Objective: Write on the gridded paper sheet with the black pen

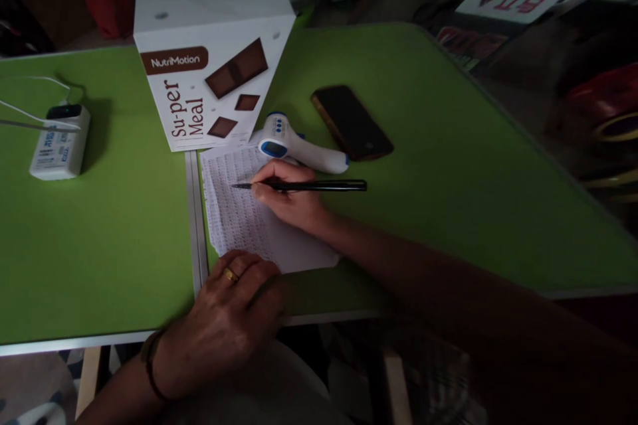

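Note:
My right hand [286, 199] grips a black pen [319, 185], its tip pointing left onto a white sheet of paper [239, 212] covered in printed rows. The hand rests on the sheet's right half. My left hand [234, 309], with a gold ring on one finger and a band at the wrist, lies flat on the sheet's near edge at the front of the green table [448, 166], fingers together, holding nothing.
A white and blue infrared thermometer [299, 145] lies just beyond the paper, a dark phone [351, 122] to its right. A white NutriMotion box [209, 66] stands behind the sheet. A white power bank with cables [60, 141] sits at far left. A metal seam [195, 212] joins two tabletops.

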The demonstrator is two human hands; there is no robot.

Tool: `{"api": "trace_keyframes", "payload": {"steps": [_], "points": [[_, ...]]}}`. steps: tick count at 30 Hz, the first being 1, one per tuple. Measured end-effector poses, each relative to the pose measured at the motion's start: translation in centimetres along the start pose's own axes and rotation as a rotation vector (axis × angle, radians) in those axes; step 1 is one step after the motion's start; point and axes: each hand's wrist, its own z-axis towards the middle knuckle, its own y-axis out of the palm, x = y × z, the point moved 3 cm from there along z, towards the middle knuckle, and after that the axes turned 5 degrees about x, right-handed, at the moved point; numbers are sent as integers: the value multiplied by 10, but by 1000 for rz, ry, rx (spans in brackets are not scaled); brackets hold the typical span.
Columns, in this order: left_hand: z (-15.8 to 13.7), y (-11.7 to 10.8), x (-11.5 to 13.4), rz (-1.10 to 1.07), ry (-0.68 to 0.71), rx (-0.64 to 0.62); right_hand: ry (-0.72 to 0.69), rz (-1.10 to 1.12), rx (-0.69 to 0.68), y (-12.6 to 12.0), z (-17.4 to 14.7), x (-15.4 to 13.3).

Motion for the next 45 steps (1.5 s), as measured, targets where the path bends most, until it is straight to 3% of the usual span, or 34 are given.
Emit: {"api": "trace_keyframes", "payload": {"steps": [9, 21, 27, 45], "points": [[1, 8, -1, 52, -8, -91, -9, -11, -61, 3, -2, 1], [1, 8, -2, 58, 2, -86, -22, -31, -31, 0, -3, 2], [0, 8, -2, 51, -4, -95, 26, -56, -96, 1, -3, 2], [-1, 8, -2, 52, 5, -96, 13, -44, -36, -1, -1, -1]]}}
